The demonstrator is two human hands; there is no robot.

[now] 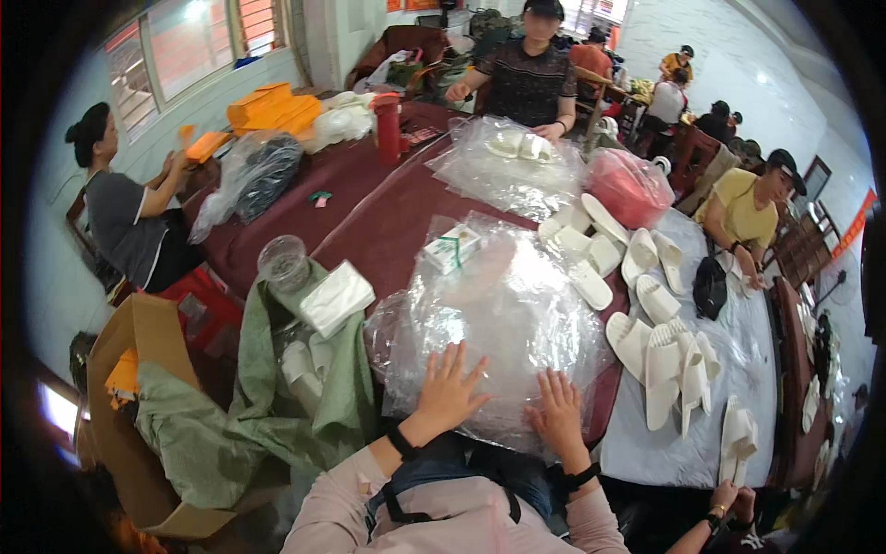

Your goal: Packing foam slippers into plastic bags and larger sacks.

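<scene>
My left hand (449,388) lies flat on a stack of clear plastic bags (498,323), its fingers spread. Beside it, my right hand (557,406) rests on the same bags near the table's front edge, fingers stretched forward. Neither hand holds anything. On the far left part of the bags sits a small white and green box (452,249). White slippers (586,249) lie just beyond the bags to the right, some touching the plastic.
Left of me are an open green woven sack (341,406), a cardboard box (138,443), a white packet (337,298) and a clear tub (283,262). More slippers (678,360) cover the right side. Across the table, a person (531,83) stands by bagged slippers (519,145). Other people work around.
</scene>
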